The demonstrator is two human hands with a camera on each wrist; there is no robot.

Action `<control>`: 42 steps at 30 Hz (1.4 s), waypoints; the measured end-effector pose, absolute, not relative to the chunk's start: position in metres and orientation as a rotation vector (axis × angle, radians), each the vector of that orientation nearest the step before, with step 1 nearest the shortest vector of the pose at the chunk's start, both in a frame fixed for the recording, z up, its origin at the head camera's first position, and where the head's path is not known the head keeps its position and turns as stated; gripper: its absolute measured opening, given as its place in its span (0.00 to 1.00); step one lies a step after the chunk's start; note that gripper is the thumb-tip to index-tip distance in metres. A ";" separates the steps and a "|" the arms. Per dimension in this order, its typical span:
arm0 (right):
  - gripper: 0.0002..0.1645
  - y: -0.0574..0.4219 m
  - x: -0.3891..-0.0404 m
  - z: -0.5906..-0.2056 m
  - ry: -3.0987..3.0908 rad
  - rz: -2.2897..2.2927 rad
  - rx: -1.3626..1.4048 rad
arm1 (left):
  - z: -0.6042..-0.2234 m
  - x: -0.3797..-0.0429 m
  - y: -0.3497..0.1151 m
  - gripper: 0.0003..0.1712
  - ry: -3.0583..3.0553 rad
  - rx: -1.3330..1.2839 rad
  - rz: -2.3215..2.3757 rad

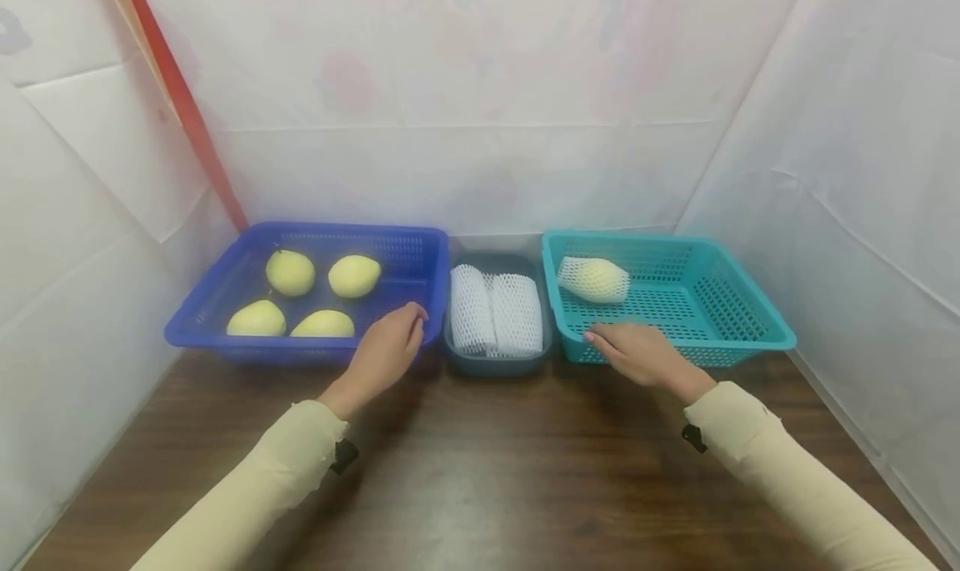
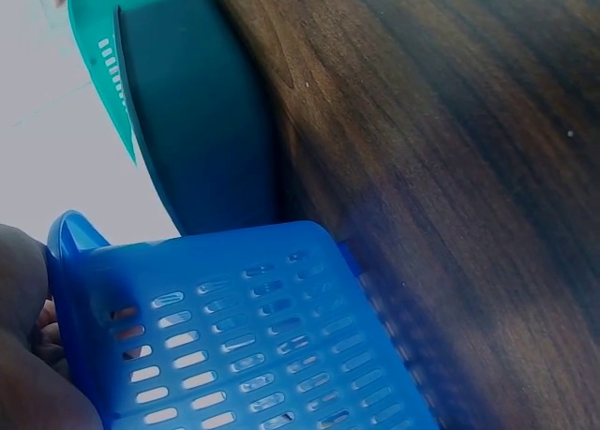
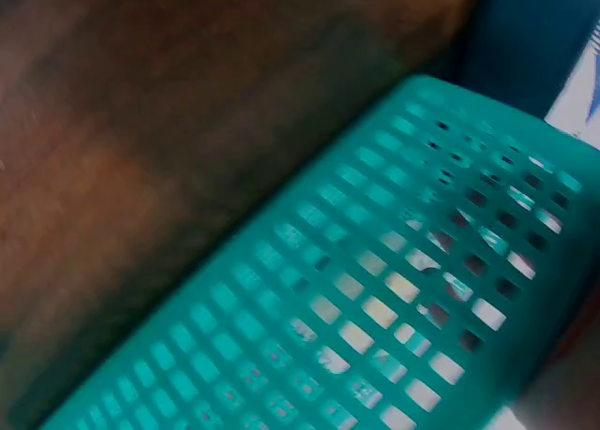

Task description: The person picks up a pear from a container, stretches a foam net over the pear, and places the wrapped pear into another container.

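My left hand [image 1: 388, 350] grips the rim of a blue plastic basket [image 1: 437, 262] at its front right corner; the left wrist view shows fingers on both sides of that rim. Several yellow-green pears [image 1: 354, 276] lie in this basket. At the front left corner of a teal basket [image 1: 750, 308], my right hand [image 1: 637, 350] holds the rim, with fingertips partly hidden. Inside the teal basket, at its left, is one pear in a white foam net [image 1: 600, 280]. In the right wrist view, the slotted teal wall [image 3: 309, 252] hides most of that hand.
Between the baskets stands a dark grey bin [image 1: 498, 364] holding white foam net sleeves [image 1: 517, 314]. Brown wooden tabletop [image 1: 465, 471] stretches in front. White sheeting [image 1: 465, 171] encloses the back and sides, with a red strip [image 1: 183, 104] at the back left.
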State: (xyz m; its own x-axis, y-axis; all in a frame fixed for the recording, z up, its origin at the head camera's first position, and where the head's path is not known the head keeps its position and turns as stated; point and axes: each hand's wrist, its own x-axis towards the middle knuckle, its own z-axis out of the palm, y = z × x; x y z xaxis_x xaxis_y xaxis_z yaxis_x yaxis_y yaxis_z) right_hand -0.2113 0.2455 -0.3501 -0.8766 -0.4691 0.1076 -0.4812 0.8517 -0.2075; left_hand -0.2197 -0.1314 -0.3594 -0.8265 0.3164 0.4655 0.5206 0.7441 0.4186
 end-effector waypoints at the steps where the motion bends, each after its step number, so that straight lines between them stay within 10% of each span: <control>1: 0.27 0.246 -0.211 -0.353 -2.952 0.335 0.751 | -0.359 -0.220 -0.131 0.07 -2.578 -0.645 -0.773; 25: 0.17 0.242 -0.212 -0.365 -2.774 0.234 0.724 | -0.346 -0.220 -0.134 0.05 -2.626 -0.750 -0.759; 42: 0.18 0.243 -0.213 -0.371 -2.728 0.228 0.737 | -0.252 -0.288 -0.184 0.18 -3.002 -0.660 -0.363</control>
